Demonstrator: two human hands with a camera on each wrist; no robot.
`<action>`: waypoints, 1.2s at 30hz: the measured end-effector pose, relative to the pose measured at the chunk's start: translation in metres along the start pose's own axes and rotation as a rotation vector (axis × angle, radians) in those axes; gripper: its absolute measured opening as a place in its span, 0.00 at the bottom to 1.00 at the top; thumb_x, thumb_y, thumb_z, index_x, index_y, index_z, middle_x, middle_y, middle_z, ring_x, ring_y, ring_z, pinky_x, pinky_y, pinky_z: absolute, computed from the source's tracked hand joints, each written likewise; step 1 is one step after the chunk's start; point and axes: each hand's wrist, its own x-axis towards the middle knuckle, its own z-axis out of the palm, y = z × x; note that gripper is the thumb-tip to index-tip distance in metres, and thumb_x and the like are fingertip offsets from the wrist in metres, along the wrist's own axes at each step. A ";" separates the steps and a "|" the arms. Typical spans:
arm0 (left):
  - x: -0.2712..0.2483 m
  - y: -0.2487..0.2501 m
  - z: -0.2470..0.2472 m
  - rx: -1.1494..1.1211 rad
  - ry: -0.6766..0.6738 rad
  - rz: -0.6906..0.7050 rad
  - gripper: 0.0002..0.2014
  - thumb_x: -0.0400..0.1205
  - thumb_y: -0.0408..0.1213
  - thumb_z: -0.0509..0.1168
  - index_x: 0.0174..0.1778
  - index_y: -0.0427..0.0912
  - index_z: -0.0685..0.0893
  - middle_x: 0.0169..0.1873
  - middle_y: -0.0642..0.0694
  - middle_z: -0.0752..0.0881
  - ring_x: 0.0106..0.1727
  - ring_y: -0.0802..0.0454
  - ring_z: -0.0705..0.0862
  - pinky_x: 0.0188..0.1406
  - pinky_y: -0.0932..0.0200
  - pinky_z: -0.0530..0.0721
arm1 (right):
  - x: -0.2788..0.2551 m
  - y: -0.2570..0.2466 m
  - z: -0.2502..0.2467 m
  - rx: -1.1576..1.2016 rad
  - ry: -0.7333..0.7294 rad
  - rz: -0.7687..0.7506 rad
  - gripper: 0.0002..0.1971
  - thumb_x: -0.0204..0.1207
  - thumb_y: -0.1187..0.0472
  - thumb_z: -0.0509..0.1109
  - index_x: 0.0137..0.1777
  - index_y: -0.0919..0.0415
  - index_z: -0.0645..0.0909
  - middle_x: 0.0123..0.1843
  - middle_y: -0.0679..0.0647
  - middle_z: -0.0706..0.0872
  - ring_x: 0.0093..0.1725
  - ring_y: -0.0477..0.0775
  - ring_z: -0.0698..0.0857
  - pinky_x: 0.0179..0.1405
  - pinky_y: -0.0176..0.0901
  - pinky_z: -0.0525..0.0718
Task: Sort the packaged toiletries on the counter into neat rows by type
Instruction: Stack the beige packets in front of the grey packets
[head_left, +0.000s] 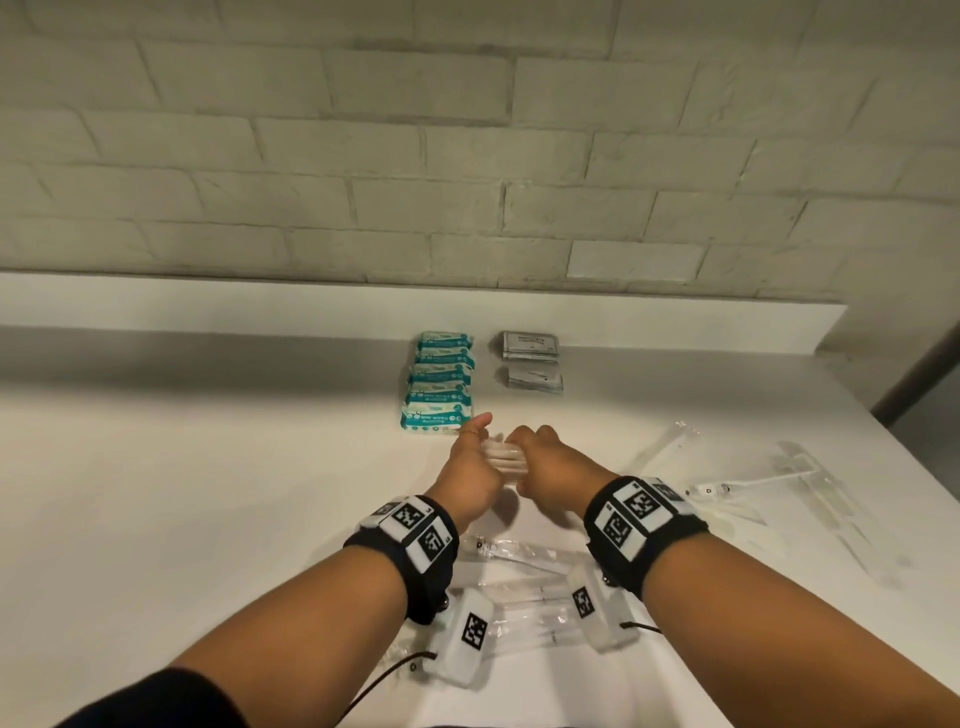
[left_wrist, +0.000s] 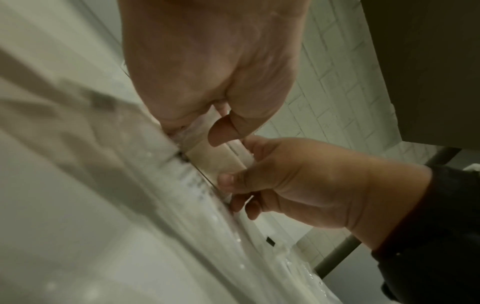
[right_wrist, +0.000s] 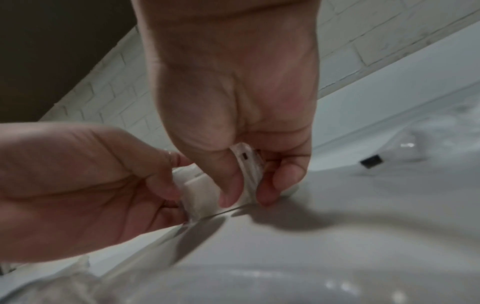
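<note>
Both hands meet over the middle of the white counter (head_left: 208, 467), gripping a small bundle of clear-wrapped white packets (head_left: 506, 460) from either side. My left hand (head_left: 480, 441) holds its left end, thumb raised. My right hand (head_left: 524, 452) pinches the right end. In the right wrist view the right hand's thumb and fingers (right_wrist: 275, 185) pinch the bundle (right_wrist: 200, 191), whose lower edge touches the counter; the left hand (right_wrist: 78, 185) curls round the other end. The left wrist view shows the bundle (left_wrist: 215, 158) between both hands. Teal wipe packs (head_left: 439, 379) form a column behind.
Two small stacks of grey sachets (head_left: 530, 345) lie right of the wipes. Loose clear packets (head_left: 670, 441) and others (head_left: 810, 478) are scattered at the right, near the counter's edge. More clear packets (head_left: 519, 587) lie under my wrists. A brick wall and a ledge (head_left: 623, 306) close the back.
</note>
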 end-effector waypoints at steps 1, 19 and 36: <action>0.001 -0.001 0.002 0.002 -0.007 0.004 0.40 0.73 0.11 0.61 0.77 0.47 0.60 0.61 0.47 0.72 0.61 0.46 0.79 0.68 0.52 0.76 | 0.000 0.000 0.000 0.017 0.001 -0.018 0.23 0.76 0.64 0.67 0.71 0.50 0.69 0.59 0.56 0.72 0.44 0.55 0.81 0.46 0.45 0.80; 0.008 -0.008 -0.001 0.333 -0.030 0.008 0.36 0.76 0.26 0.67 0.78 0.46 0.59 0.66 0.38 0.77 0.63 0.46 0.81 0.68 0.52 0.78 | -0.003 -0.001 -0.005 -0.150 0.005 -0.088 0.14 0.78 0.59 0.67 0.63 0.56 0.75 0.57 0.55 0.77 0.49 0.55 0.79 0.49 0.47 0.78; 0.054 0.031 0.028 -0.202 0.181 -0.148 0.12 0.71 0.21 0.65 0.48 0.37 0.86 0.41 0.35 0.88 0.41 0.42 0.85 0.47 0.47 0.85 | 0.022 0.033 -0.043 0.971 0.089 0.301 0.09 0.79 0.69 0.65 0.57 0.69 0.81 0.47 0.65 0.87 0.34 0.56 0.84 0.29 0.41 0.74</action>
